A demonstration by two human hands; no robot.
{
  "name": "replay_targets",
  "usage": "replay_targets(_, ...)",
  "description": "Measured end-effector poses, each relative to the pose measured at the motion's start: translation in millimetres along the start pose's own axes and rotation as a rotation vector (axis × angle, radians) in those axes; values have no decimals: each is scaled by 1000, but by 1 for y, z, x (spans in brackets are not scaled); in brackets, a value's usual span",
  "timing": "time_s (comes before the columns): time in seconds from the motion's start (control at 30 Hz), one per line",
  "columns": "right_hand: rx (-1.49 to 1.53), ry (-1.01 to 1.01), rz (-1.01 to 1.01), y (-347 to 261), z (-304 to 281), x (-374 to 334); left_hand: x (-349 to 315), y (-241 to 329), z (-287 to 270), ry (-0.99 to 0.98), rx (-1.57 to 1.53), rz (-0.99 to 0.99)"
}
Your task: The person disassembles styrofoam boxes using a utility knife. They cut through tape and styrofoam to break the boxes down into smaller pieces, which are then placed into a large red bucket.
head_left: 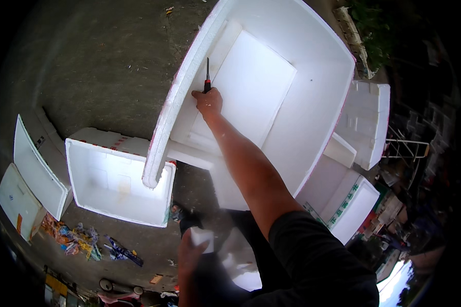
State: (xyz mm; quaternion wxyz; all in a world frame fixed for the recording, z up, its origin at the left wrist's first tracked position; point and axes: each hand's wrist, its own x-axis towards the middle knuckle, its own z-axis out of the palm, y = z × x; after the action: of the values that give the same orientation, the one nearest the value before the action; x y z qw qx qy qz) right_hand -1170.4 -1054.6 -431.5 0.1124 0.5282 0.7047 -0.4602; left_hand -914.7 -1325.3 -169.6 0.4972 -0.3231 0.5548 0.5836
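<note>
I judge the box [166, 112] cut at seven o'clock, other walls [317, 66] standing; right hand [209, 101] gripping tool [207, 85], left hand [189, 253] foam chunk [203, 239].

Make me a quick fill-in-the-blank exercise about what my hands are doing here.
1. The right hand holds a slim tool whose handle is black and ____.
2. The small white piece is in the ____ hand.
3. The inner walls of the large foam box are coloured ____.

Missing words: red; left; white.
</note>
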Motion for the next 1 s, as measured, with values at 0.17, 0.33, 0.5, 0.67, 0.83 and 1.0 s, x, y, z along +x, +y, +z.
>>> replay_targets(0.17,-143,0,13,-17,-7,-7,-1,-3,-5,3,10,-10)
replay_targets(0.33,-54,-71,-14,-2,-15,-7,-11,-4,-1,60,29,29)
replay_targets(0.5,367,-340,77,-5,-64,-23,-22,20,12,54,-59,70)
replay_targets(0.67,247,-433,124,-7,-146,-84,-22,52,28,110,-157,182)
replay_targets(0.83,120,-521,35,1,-217,-183,-25,76,46,73,-209,229)
replay_targets(1.0,85,-714,77,25,-251,-284,-38,89,60,4,-142,284)
